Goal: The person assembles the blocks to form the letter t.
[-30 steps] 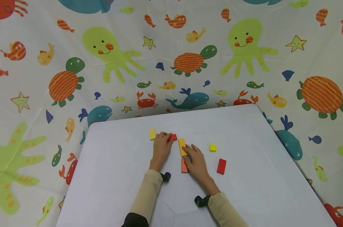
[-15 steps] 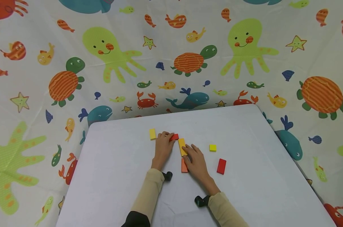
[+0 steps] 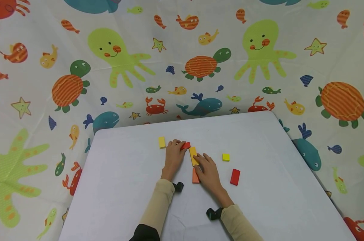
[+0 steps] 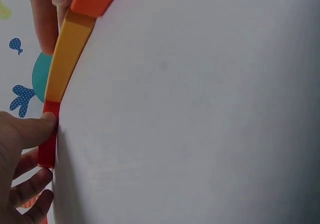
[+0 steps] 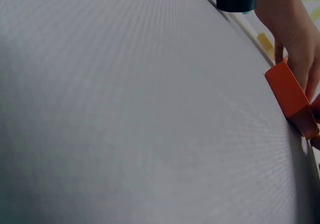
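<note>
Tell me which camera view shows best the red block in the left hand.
Left wrist: the red block looks largest there, the left hand holding it. Head: small, partly covered. Right wrist: I cannot identify it.

A big white sheet (image 3: pixel 224 80) hangs behind the table (image 3: pixel 118 167), and it is full of sea animals. Two light green octopuses (image 3: pixel 260 35) smile near the top. There are turtles (image 3: pixel 201 66) with orange shells, blue whales (image 3: pixel 208 107), red crabs (image 3: pixel 155 109), yellow stars (image 3: pixel 159 44), little blue shells (image 3: pixel 306 80) and lots of stripy orange fish (image 3: pixel 188 22). The sheet has some soft creases. The table is wide and white, with round back corners and a few faint wrinkles. The light is soft on the sheet, and the table looks grey in both wrist views.
</note>
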`<state>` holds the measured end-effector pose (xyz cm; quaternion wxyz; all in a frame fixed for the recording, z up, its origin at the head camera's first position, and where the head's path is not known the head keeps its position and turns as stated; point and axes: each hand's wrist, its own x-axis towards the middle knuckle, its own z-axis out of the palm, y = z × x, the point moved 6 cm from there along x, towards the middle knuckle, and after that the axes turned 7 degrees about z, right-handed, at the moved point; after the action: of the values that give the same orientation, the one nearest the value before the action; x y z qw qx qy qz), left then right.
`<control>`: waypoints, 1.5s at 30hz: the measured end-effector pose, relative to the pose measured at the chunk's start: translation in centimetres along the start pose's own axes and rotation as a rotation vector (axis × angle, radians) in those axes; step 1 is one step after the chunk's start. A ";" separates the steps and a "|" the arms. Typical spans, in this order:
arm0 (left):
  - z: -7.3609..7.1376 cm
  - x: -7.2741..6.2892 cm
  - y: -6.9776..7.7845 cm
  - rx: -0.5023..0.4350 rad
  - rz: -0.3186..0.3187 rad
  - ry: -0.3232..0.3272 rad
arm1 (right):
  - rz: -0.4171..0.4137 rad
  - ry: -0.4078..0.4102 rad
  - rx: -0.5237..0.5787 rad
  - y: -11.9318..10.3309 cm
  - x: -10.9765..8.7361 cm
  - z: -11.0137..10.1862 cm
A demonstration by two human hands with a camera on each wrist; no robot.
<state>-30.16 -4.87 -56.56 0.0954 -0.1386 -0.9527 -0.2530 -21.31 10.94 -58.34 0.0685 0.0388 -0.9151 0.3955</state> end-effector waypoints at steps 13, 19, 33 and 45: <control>0.3 0.0 0.1 -0.020 -0.007 -0.020 | 0.003 -0.008 -0.003 -0.2 0.0 0.0; 0.5 0.1 0.0 -0.023 -0.001 -0.021 | -0.004 -0.001 -0.008 -0.4 -0.1 -0.1; 0.7 0.2 0.5 0.017 -0.016 -0.087 | -0.005 -0.002 0.004 -0.2 0.0 0.1; 1.1 0.2 1.0 -0.004 -0.048 -0.159 | 0.048 -0.036 -0.039 -0.9 -0.7 -0.3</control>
<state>-30.15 -3.43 -56.97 0.0132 -0.1357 -0.9599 -0.2451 -20.50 10.59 -57.58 0.0434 0.0228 -0.9243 0.3785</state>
